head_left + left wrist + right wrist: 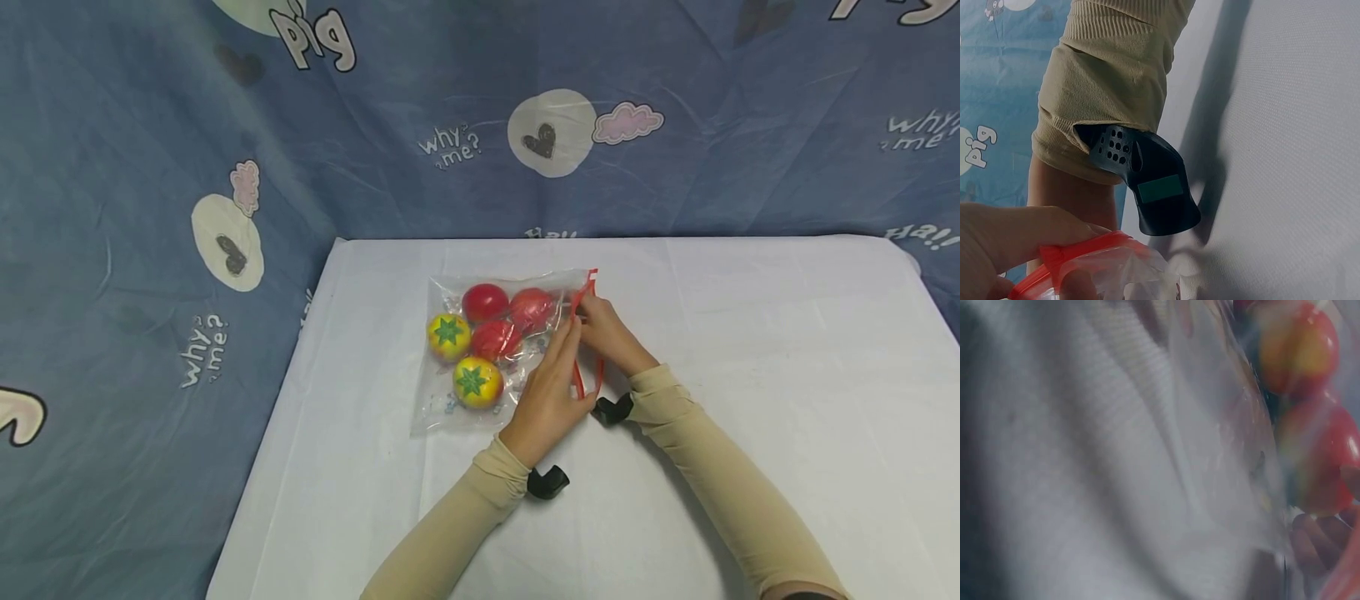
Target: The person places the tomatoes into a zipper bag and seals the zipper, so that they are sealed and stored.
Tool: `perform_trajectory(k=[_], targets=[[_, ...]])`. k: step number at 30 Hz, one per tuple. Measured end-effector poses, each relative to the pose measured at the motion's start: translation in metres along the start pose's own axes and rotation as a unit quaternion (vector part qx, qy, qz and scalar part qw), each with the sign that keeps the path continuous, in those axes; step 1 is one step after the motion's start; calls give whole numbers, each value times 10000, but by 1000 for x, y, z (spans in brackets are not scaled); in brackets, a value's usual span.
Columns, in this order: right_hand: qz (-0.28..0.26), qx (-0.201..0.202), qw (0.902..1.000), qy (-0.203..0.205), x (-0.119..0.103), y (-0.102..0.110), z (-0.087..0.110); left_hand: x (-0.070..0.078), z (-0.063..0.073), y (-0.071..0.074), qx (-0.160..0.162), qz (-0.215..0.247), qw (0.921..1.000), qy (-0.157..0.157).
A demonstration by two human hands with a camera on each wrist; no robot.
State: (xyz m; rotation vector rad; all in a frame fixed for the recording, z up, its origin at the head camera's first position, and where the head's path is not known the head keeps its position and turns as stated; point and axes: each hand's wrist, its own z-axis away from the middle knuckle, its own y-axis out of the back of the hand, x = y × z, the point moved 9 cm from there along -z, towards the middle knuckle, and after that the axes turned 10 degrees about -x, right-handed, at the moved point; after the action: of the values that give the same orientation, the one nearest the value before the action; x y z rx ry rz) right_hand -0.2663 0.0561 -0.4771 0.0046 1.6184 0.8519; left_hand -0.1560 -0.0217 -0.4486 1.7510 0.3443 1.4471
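A clear plastic zip bag with a red closure strip lies on the white table. Inside it are three round red fruits and two yellow ones with green star-shaped tops. My left hand lies along the bag's right end, fingers stretched forward, thumb by the strip. In the left wrist view its thumb pinches the red strip, a finger showing through the plastic. My right hand grips the far end of the strip, its fingertips partly hidden. The right wrist view shows red-and-yellow fruit through the plastic.
White cloth covers the table. Behind and left of it hangs a blue patterned curtain. Black wrist devices stick out from both beige sleeves, close to the tabletop.
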Motion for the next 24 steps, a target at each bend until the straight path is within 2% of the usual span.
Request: perform_trajectory(k=[5,14,24], targets=[[18,-34,10000,-44,1,-1,0,-1,1,0,10,59,10000,-13],[546,173,9983,133,-2,1,4,0,1,2,39,101,9999,-40],[19,115,9996,240,-3,2,14,-1,1,0,11,178,9998,54]])
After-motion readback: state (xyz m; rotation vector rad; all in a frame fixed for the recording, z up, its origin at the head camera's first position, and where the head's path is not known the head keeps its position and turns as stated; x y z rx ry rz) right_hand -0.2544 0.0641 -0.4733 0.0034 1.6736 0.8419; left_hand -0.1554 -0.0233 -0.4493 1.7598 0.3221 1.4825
